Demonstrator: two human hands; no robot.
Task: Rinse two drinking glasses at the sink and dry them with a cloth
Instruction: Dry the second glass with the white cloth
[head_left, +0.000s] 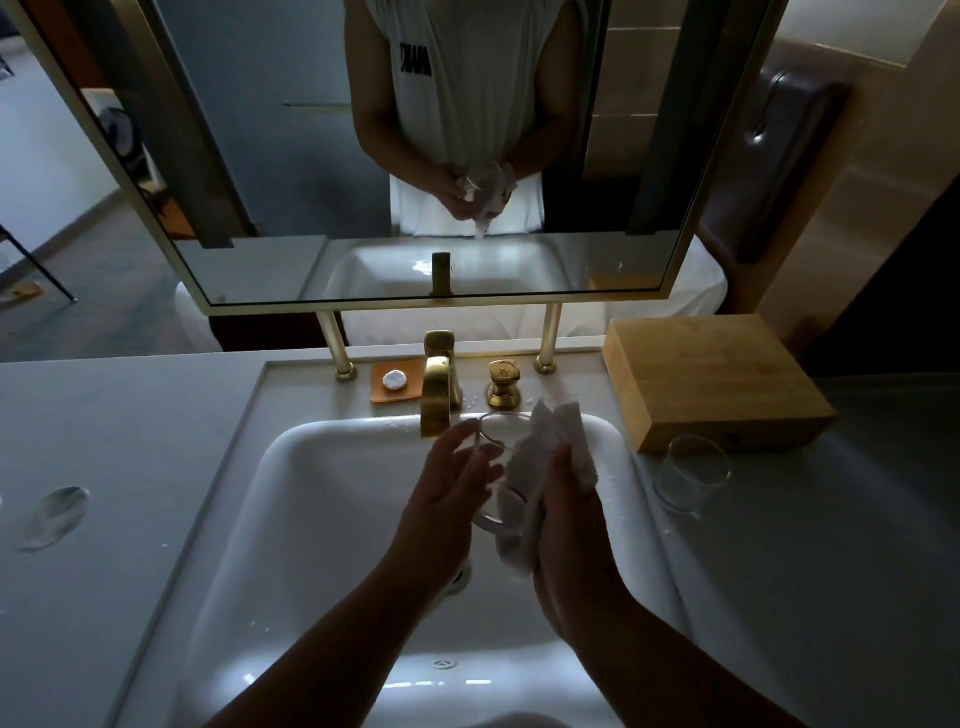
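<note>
The left hand cups a clear drinking glass over the white sink, fingers curved against its side. The right hand grips a white cloth, bunched and pressed to the glass's other side. A second glass stands on the pale desk to the right, just in front of a wooden box. Behind the hands rise a gold faucet and a gold handle; its cap marking is too small to read. A wrapped soap lies on an orange dish. In the mirror, dark lettering on the person's white shirt is reversed and illegible.
</note>
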